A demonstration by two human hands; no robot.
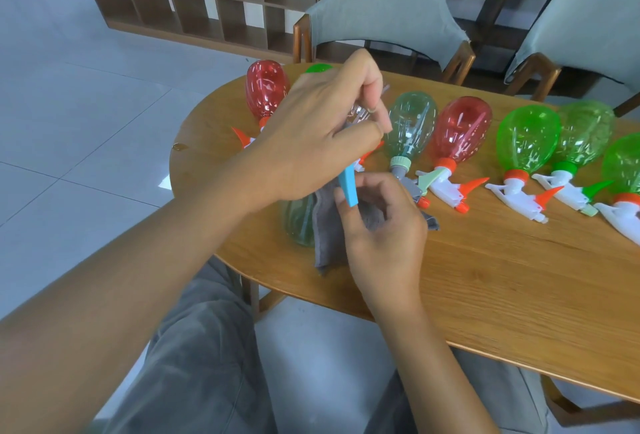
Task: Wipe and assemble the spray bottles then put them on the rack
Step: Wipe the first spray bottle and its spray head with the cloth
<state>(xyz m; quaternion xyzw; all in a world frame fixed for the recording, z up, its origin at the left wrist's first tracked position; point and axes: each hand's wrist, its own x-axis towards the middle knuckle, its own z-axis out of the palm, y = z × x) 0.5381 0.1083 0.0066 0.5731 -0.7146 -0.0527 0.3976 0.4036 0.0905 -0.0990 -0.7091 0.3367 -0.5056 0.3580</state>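
Hands grip: left hand (pixel 311 128) pinches light, rigid spray head (pixel 349 187); right hand (pixel 381 222) holds soft grey cloth (pixel 329 229).

Bottles (pixel 526 142) on table (pixel 502 277), chairs (pixel 388 7) behind

The left hand (pixel 311 128) is reaching in from the lower left on a bare forearm, back turned up, its thumb and curled fingers pinching something small near the fingertips. The right hand (pixel 381 225) is rising from below just beside it, palm turned toward the left hand, fingers curling loosely with the thumb raised.
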